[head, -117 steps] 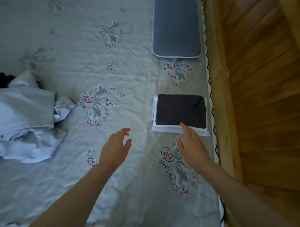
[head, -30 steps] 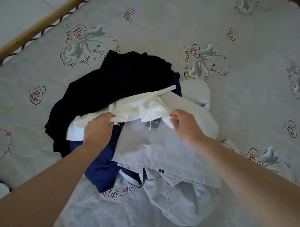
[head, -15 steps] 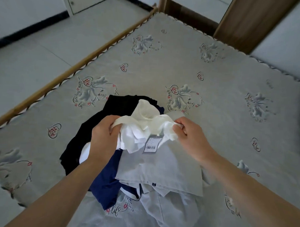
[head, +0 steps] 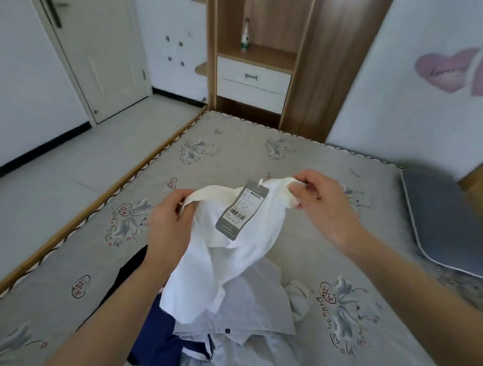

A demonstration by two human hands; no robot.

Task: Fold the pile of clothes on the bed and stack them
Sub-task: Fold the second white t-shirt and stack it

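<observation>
White garment [head: 221,253] now lifted, grey barcoded tag [head: 240,210].

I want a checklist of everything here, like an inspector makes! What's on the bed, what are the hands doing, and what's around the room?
Surface: mattress with a heart print, wooden frame at its left edge.
Job's things: white shirt lifted by its collar, price tag hanging from it; pile of clothes below, with grey, navy and black pieces.
Clutter: grey cushion on the right of the mattress.
Hands: left hand and right hand each grip the collar.
Cables: nothing seen.
Surroundings: wooden cabinet with a bottle on its shelf, white door, heart decal on the wall.
</observation>
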